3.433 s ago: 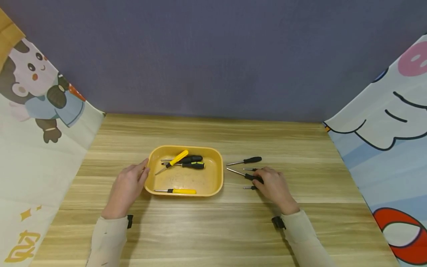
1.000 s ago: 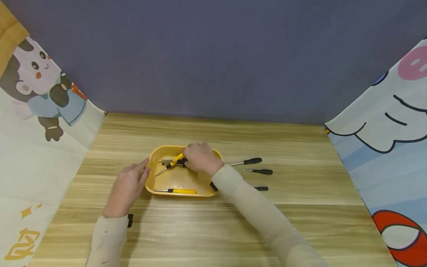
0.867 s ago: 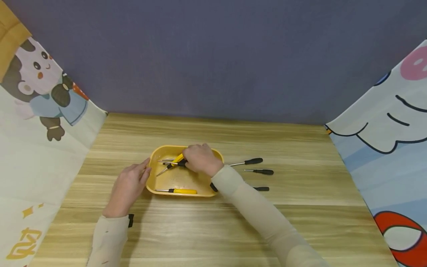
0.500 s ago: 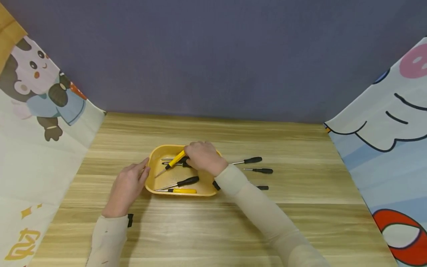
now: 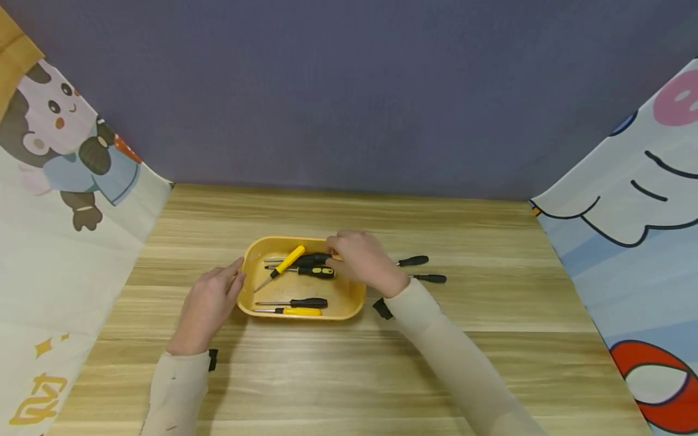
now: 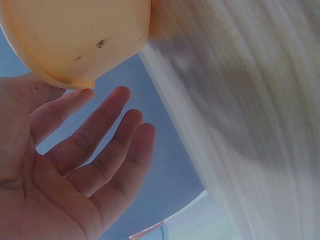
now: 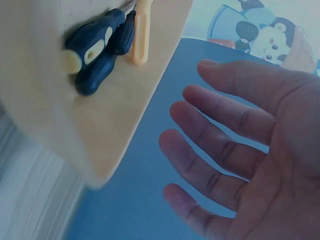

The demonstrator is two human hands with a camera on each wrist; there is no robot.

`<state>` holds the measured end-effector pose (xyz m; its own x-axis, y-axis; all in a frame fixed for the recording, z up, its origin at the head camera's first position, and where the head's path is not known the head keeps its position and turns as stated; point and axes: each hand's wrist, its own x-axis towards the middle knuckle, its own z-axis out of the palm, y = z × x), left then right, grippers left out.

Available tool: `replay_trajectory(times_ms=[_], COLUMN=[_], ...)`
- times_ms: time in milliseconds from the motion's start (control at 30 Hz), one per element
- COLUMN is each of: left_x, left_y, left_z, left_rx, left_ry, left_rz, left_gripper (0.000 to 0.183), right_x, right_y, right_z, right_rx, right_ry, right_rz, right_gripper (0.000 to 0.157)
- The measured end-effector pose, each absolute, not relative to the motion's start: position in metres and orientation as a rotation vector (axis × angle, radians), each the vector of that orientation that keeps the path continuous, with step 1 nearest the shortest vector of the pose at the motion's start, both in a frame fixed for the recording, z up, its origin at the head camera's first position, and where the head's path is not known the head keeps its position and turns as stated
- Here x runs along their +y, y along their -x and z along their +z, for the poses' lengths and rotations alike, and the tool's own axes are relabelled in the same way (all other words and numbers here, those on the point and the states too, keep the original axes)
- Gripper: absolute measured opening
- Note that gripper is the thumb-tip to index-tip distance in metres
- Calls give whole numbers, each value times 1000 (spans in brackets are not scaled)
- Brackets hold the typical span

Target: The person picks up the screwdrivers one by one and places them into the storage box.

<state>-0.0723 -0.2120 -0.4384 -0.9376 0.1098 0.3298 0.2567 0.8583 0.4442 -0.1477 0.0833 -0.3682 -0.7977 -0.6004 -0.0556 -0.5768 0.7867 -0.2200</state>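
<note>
In the head view a yellow plastic tray (image 5: 343, 303) holds several screwdrivers. A yellow screwdriver (image 5: 288, 260) lies tilted across a black one (image 5: 311, 259) and a black-and-yellow one (image 5: 317, 272). Along the front wall, a black screwdriver (image 5: 311, 303) lies beside another yellow screwdriver (image 5: 302, 312). My left hand (image 5: 207, 306) pinches the tray's left rim with thumb and index finger; its other fingers hang free in the left wrist view. Over the tray's right rim is my right hand (image 5: 365, 259), fingers spread and holding nothing in the right wrist view.
To the right of the tray, two black screwdrivers, one farther back (image 5: 414, 261) and one nearer (image 5: 432, 278), lie on the wooden table (image 5: 305, 375), partly hidden by my right hand and sleeve. A dark panel (image 5: 349, 97) stands behind; printed cloths flank both sides.
My right hand took a black screwdriver from the table and let it go in the tray, where it settled by the front yellow one. The hand has since drawn right. My left hand has stayed.
</note>
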Motion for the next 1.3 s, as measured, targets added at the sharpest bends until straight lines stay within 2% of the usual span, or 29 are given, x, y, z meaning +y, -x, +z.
replay_trajectory(times_ms=[300, 667, 1300], left_x=[-212, -212, -213], left_y=[72, 71, 72], left_z=[-439, -439, -440], left_rx=[-2736, -2736, -2715], left_ry=[292, 281, 292], left_rz=[-723, -723, -731], left_gripper=[38, 37, 37], right_x=[130, 190, 247], right_y=[137, 141, 152], right_z=[-372, -394, -439], right_rx=[2974, 3088, 2972], right_ry=[919, 779, 468], right_rz=[-455, -556, -626], right_gripper=[20, 17, 25])
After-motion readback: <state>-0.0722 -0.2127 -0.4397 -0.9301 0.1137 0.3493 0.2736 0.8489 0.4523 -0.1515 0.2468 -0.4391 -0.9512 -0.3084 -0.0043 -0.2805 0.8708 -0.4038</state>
